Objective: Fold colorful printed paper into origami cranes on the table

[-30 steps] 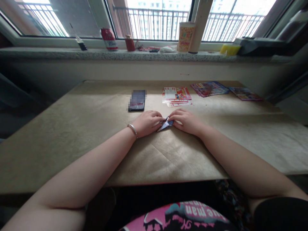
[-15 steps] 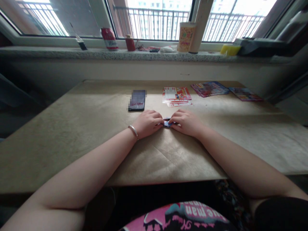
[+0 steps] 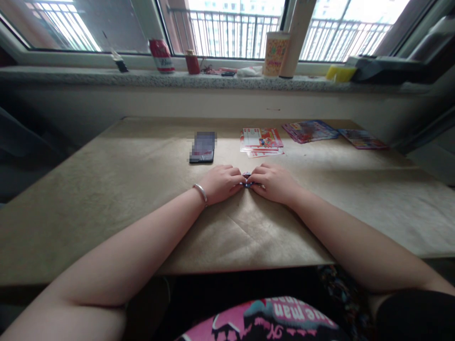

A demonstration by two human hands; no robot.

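Note:
A small folded piece of coloured paper [image 3: 247, 180] lies on the brown table [image 3: 117, 199], almost hidden between my two hands. My left hand [image 3: 222, 182], with a silver bracelet on its wrist, has its fingers curled and pressed on the paper's left side. My right hand [image 3: 275, 182] is curled the same way on the paper's right side. The fingertips of both hands meet over the paper and press it down against the table.
A dark phone [image 3: 202, 148] lies just beyond my left hand. Stacks of printed coloured sheets [image 3: 261, 140] [image 3: 310, 130] [image 3: 362, 139] lie at the table's far right. The windowsill [image 3: 71, 78] holds a red can [image 3: 161, 56], a paper cup [image 3: 274, 53] and small items.
The white pointed flap that stuck out toward me a second ago is folded under. Both hands have closed in on the paper, so it looks smaller and flatter.

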